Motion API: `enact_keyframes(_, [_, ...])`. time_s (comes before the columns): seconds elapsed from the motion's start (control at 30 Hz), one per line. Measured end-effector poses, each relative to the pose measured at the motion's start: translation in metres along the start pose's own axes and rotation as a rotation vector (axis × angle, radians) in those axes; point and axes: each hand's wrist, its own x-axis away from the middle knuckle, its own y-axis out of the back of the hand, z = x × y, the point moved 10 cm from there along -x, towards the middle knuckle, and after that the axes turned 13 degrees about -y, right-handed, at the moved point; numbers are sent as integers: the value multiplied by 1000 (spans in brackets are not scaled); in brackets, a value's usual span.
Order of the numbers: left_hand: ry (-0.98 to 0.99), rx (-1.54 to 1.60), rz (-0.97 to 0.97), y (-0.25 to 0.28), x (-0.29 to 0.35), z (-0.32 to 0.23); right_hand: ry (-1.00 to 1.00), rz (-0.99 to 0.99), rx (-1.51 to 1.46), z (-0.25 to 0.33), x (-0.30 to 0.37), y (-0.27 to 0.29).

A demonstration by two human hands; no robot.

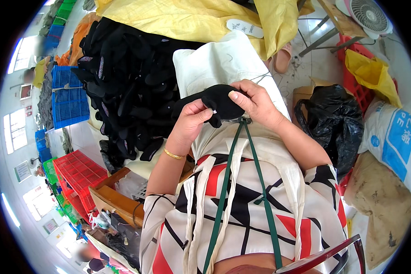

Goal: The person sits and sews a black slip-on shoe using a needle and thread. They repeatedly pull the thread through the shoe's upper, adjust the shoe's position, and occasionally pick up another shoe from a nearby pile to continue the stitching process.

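Observation:
Over my lap, both hands hold a soft black fabric piece [225,99] shaped like a slipper or cloth shoe. My left hand [192,119] pinches its near-left side, where a small white speck shows by the thumb. My right hand [256,103] grips the right edge, its thumb on top and its fingers mostly hidden behind. A white cloth [228,59] covers my lap beneath the piece. To the left lies a big heap of similar black pieces [128,68], a few with patterned lining showing.
Yellow sheeting [169,18] lies beyond the heap, with a white sole-shaped card [245,28] on it. Blue crates [70,97], a red crate [80,176] and a wooden drawer [116,196] stand left. At right are a black plastic bag [335,128], sacks [381,205] and a fan [369,16].

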Motion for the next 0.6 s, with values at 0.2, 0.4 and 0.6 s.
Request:
enact_keyframes(0.2, [-7, 107, 94, 28, 2, 23, -99, -63, -153, -26, -8, 5])
enact_keyframes(0.4, [-17, 276, 79, -21, -10, 5, -207, -2, -478, -75, -37, 6])
enact_keyframes(0.6, [-93, 371, -142, -24, -17, 9, -269, 8, -422, -87, -39, -12])
